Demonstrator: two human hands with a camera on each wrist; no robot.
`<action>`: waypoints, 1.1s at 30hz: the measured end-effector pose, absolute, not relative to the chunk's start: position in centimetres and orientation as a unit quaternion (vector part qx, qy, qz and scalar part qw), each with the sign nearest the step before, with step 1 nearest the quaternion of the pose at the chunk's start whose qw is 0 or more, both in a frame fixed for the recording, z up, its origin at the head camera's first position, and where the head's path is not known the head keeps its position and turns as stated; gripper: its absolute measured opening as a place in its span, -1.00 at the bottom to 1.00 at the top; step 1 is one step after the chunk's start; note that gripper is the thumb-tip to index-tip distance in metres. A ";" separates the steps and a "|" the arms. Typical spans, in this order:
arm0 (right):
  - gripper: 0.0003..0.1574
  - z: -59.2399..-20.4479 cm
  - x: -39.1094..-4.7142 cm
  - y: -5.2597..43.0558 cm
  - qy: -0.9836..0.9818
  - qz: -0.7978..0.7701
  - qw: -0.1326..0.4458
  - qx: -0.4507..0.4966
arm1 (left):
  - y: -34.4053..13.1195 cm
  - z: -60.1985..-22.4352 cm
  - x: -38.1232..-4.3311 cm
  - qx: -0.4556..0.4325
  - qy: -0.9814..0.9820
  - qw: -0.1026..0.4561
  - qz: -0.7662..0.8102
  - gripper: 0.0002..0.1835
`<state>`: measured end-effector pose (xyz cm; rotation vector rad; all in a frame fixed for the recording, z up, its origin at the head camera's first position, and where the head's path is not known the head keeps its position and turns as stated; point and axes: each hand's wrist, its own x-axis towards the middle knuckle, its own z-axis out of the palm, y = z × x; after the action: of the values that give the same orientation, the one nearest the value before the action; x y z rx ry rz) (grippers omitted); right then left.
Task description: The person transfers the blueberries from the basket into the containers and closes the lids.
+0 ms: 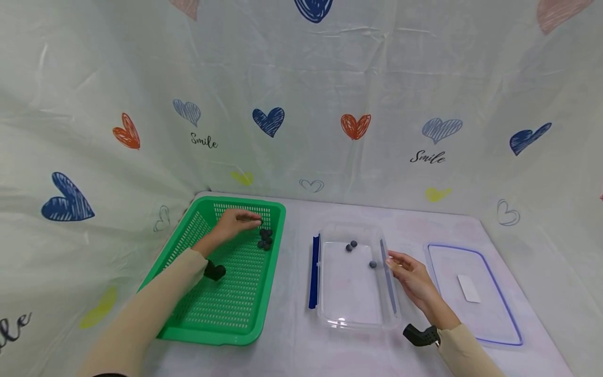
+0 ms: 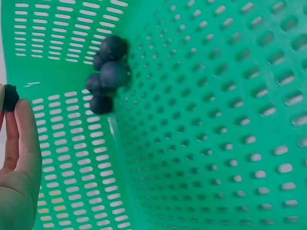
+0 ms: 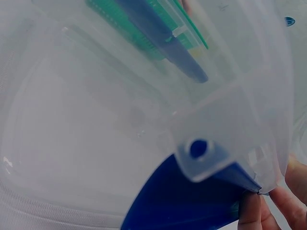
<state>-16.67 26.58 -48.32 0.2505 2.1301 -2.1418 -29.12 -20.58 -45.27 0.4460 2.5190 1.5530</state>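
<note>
My left hand (image 1: 237, 222) is over the far right part of a green basket (image 1: 281, 230), its fingertips pinching a dark blueberry (image 2: 10, 97). Several more blueberries (image 1: 266, 239) lie bunched below it, against the basket's right side. With thumb and fingers my right hand (image 1: 411, 276) grips the right rim of a clear plastic container (image 1: 350, 320). Two blueberries (image 1: 349, 247) sit together inside the container near its far end, and a third blueberry (image 1: 373, 264) lies apart near the right wall. In the right wrist view, fingers (image 3: 249, 208) touch the blue latch flap (image 3: 187, 201) hanging at the rim.
A second blue latch flap (image 1: 314, 272) sticks out from the container's left side, facing the basket. Right of my right hand lies a clear lid (image 1: 494, 314) with a blue seal and a white label (image 1: 468, 288). A heart-printed sheet (image 1: 311, 78) hangs behind the table.
</note>
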 end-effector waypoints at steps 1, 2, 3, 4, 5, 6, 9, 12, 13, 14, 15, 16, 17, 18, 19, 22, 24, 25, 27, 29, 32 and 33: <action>-0.41 -48.4 -16.7 26.6 0.702 -0.705 0.058 0.080 | -20.5 -45.2 -29.1 0.149 0.838 0.075 0.520 -0.63; -0.42 -48.4 -16.7 26.6 0.702 -0.705 0.058 0.082 | -20.4 -45.0 -29.1 0.149 0.836 0.076 0.522 -0.63; -0.42 -48.4 -16.7 26.7 0.702 -0.705 0.058 0.082 | -20.4 -44.9 -29.1 0.148 0.834 0.077 0.525 -0.62; -0.42 -48.4 -16.7 26.6 0.701 -0.706 0.056 0.083 | -20.3 -44.8 -29.1 0.150 0.833 0.079 0.527 -0.62; -0.40 -48.5 -16.7 26.6 0.700 -0.707 0.056 0.082 | -20.2 -44.7 -29.0 0.150 0.829 0.081 0.533 -0.62; -0.38 -48.5 -16.7 26.6 0.700 -0.707 0.057 0.081 | -20.2 -44.5 -29.0 0.150 0.825 0.083 0.539 -0.62; -0.34 -48.5 -16.7 26.5 0.697 -0.711 0.053 0.076 | -19.9 -43.9 -28.9 0.156 0.821 0.082 0.543 -0.63; -0.32 -48.4 -16.6 26.5 0.696 -0.713 0.052 0.072 | -19.7 -43.4 -28.8 0.161 0.819 0.080 0.545 -0.63; -0.32 -48.5 -16.6 26.5 0.696 -0.712 0.052 0.072 | -19.6 -43.2 -28.8 0.164 0.820 0.080 0.543 -0.62; -0.32 -48.5 -16.6 26.5 0.696 -0.712 0.051 0.074 | -19.5 -43.0 -28.8 0.166 0.820 0.080 0.542 -0.61; -0.32 -48.4 -16.6 26.5 0.697 -0.711 0.052 0.074 | -19.4 -42.8 -28.7 0.166 0.818 0.082 0.544 -0.60; -0.31 -48.4 -16.6 26.5 0.698 -0.710 0.053 0.075 | -19.3 -42.5 -28.7 0.163 0.817 0.084 0.548 -0.60; -0.31 -48.4 -16.6 26.5 0.699 -0.709 0.056 0.075 | -19.1 -42.3 -28.6 0.164 0.816 0.086 0.548 -0.59; -0.31 -48.4 -16.6 26.5 0.700 -0.708 0.056 0.077 | -19.0 -42.1 -28.6 0.163 0.814 0.088 0.550 -0.58; -0.31 -48.4 -16.7 26.5 0.700 -0.708 0.058 0.077 | -18.9 -41.8 -28.5 0.164 0.814 0.089 0.550 -0.58; -0.32 -48.5 -16.7 26.6 0.700 -0.708 0.060 0.078 | -18.4 -41.1 -28.5 0.167 0.812 0.087 0.553 -0.59; -0.33 -48.5 -16.8 26.7 0.700 -0.708 0.061 0.077 | -18.0 -40.7 -28.6 0.172 0.808 0.087 0.557 -0.60; -0.34 -48.5 -16.8 26.7 0.700 -0.708 0.061 0.075 | -17.8 -40.5 -28.7 0.175 0.806 0.088 0.558 -0.61; -0.35 -48.6 -16.8 26.8 0.701 -0.707 0.059 0.074 | -17.3 -40.1 -28.7 0.177 0.802 0.093 0.563 -0.60; -0.34 -48.6 -16.8 26.8 0.702 -0.706 0.060 0.073 | -16.9 -39.8 -28.7 0.178 0.795 0.102 0.570 -0.58; -0.33 -48.6 -16.8 26.7 0.701 -0.707 0.059 0.075 | -16.1 -39.4 -28.6 0.181 0.791 0.111 0.574 -0.58; -0.32 -48.6 -16.8 26.7 0.701 -0.707 0.060 0.075 | -15.9 -39.3 -28.6 0.182 0.791 0.114 0.573 -0.58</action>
<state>-16.84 26.73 -48.59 0.2269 2.1207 -2.1392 -28.56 -15.87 -39.25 0.5341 2.3192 1.6813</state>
